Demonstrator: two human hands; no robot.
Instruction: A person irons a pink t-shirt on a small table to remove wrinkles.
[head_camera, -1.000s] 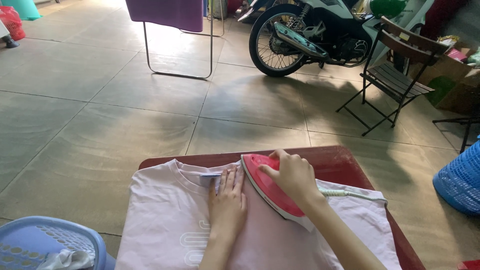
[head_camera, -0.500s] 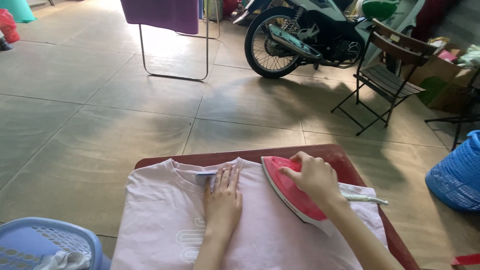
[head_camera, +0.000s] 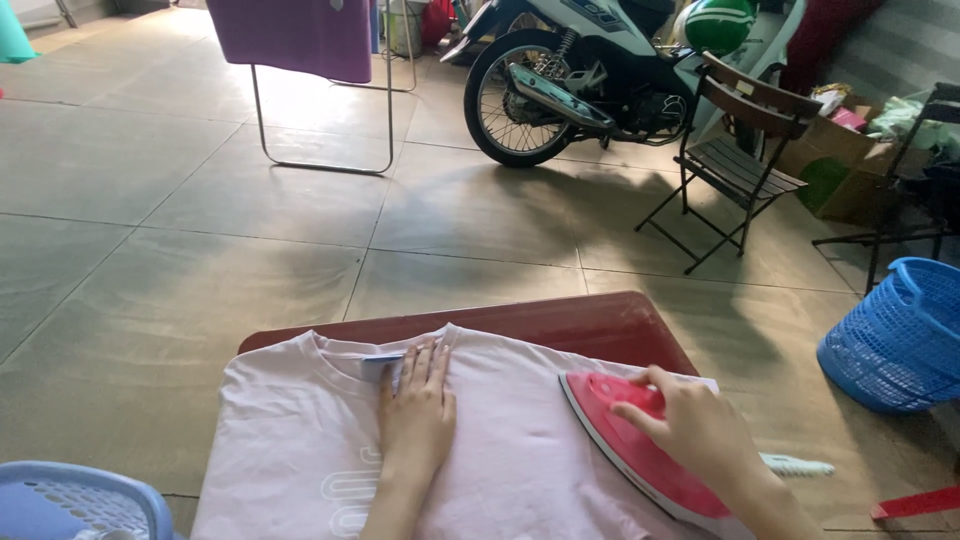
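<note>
A pale pink T-shirt (head_camera: 290, 440) lies spread over a dark red ironing board (head_camera: 560, 320). My left hand (head_camera: 415, 415) rests flat on the shirt just below the collar, fingers together, pressing the cloth down. My right hand (head_camera: 695, 430) grips the handle of a red and white iron (head_camera: 625, 445), which sits sole-down on the shirt's right side. The iron's white cord (head_camera: 795, 465) trails off to the right.
A blue laundry basket (head_camera: 75, 495) stands at the bottom left and another blue basket (head_camera: 900, 335) at the right. Behind are a motorbike (head_camera: 580, 80), a folding chair (head_camera: 740, 160), and a drying rack (head_camera: 320, 110) with purple cloth on a tiled floor.
My right hand has slid the iron to the right across the shirt, away from the collar. My left hand has stayed flat near the collar.
</note>
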